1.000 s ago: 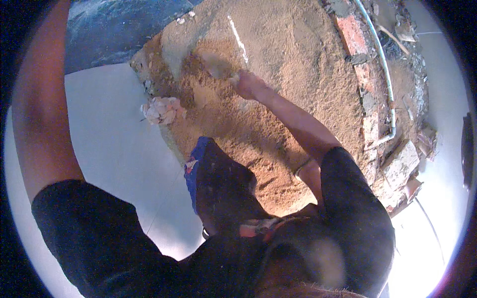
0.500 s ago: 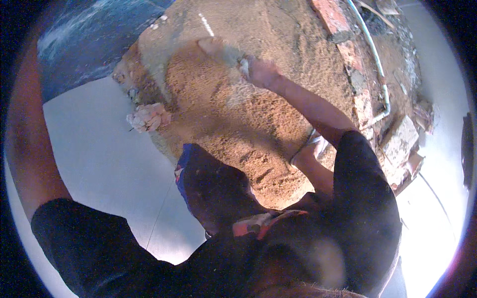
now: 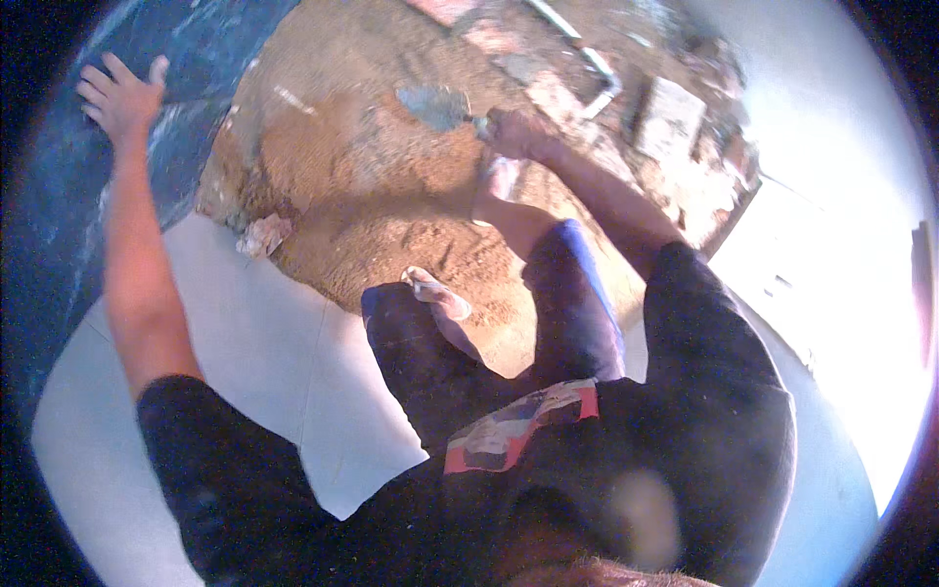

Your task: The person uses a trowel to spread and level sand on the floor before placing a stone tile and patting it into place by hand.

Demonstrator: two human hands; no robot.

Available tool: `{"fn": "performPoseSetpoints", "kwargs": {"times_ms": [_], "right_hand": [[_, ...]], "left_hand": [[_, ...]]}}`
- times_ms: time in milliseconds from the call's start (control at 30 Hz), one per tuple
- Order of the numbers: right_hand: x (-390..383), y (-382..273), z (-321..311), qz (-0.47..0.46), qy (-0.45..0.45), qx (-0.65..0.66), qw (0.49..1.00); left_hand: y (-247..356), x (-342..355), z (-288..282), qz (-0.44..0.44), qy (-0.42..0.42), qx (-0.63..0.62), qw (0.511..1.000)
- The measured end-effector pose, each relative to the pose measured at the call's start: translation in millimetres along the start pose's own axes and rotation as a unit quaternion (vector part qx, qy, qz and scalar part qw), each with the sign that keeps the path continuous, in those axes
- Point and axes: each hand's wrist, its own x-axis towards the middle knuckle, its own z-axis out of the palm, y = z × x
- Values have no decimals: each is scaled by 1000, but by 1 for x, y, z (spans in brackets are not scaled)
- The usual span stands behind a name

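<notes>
Currently, the right hand (image 3: pixel 523 134) is clamped on the handle of a trowel (image 3: pixel 437 108), whose grey blade points leftward over a patch of brown sand (image 3: pixel 342 147); whether it touches the sand I cannot tell. Close by the right hand is one foot (image 3: pixel 501 178); the other, in a flip-flop (image 3: pixel 445 298), is on the sand. The left hand (image 3: pixel 122 100), well apart from the trowel, has its fingers spread over a dark marbled surface (image 3: pixel 215 49). A pinkish lump (image 3: pixel 264 236) lies at the sand's edge, beside pale floor tiles (image 3: pixel 245 333). Beyond the right hand are broken bricks (image 3: pixel 489 37), a pale pipe (image 3: pixel 558 22) and a flat block (image 3: pixel 670 117).
</notes>
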Motion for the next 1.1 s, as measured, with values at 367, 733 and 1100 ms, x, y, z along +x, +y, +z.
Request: {"fn": "performPoseSetpoints", "kwargs": {"times_ms": [367,733,1100], "right_hand": [[-271,223,79,248,51,200,947],[-274,512,429,383,19,219,897],[-10,831,150,188,418,420,784]], "left_hand": [[267,-298,-261,55,-506,-644,571],[680,-319,-299,95,-314,-769,549],[953,-273,-463,140,-411,-755,492]]}}
